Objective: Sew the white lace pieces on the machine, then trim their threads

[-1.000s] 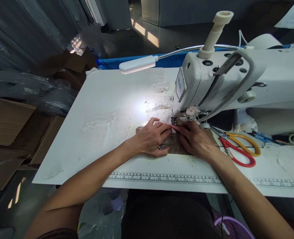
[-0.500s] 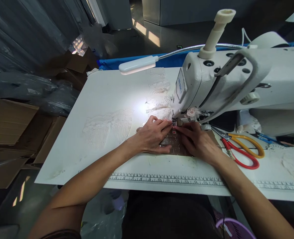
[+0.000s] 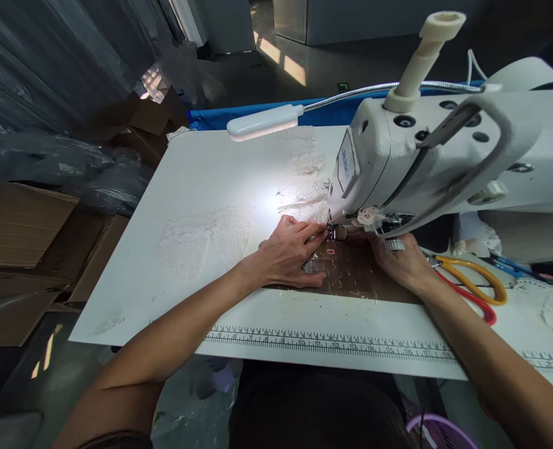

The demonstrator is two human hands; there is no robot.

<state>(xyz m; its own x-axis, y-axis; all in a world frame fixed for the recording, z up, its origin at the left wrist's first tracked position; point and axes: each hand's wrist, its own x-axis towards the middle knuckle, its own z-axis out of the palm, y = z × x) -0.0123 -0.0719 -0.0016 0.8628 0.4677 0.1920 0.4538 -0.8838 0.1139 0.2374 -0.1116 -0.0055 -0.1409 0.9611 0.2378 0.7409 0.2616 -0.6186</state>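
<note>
A thin piece of white lace (image 3: 304,206) is held flat on the white tabletop (image 3: 201,187), right at the needle of the white sewing machine (image 3: 426,149). It is pressed down by the left hand (image 3: 288,255), whose grip is spread flat. The right hand (image 3: 401,262) is tucked under the machine head; its grip cannot be made out. The lining-up step seems to be in hand. Next, the lace edge would need to be kept straight and fingers kept off the needle. Orange and red scissors (image 3: 473,287) lie nearby.
</note>
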